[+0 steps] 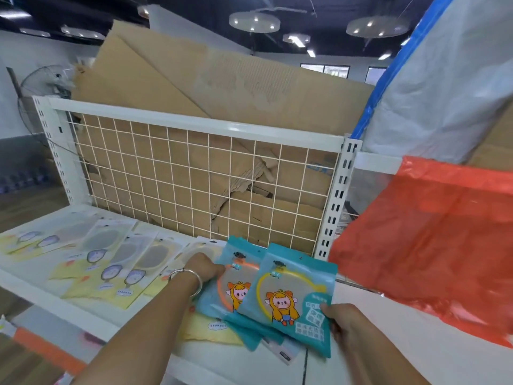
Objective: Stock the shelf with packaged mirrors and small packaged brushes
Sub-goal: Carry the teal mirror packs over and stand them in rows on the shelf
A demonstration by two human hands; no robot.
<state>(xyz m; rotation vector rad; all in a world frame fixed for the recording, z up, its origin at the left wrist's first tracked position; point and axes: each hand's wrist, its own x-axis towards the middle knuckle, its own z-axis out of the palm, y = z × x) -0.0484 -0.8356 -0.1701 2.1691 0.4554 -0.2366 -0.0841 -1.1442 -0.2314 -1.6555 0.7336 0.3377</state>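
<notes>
head view: the left hand (204, 269) has its grip curled on the left edge of the orange-ring mirror packet (222, 297). the right hand (342, 320) pinches the lower right corner of the yellow-ring mirror packet (294, 298), which overlaps it. both sit low over the white shelf (33, 287), just beside flat yellow packets (111, 262).
</notes>
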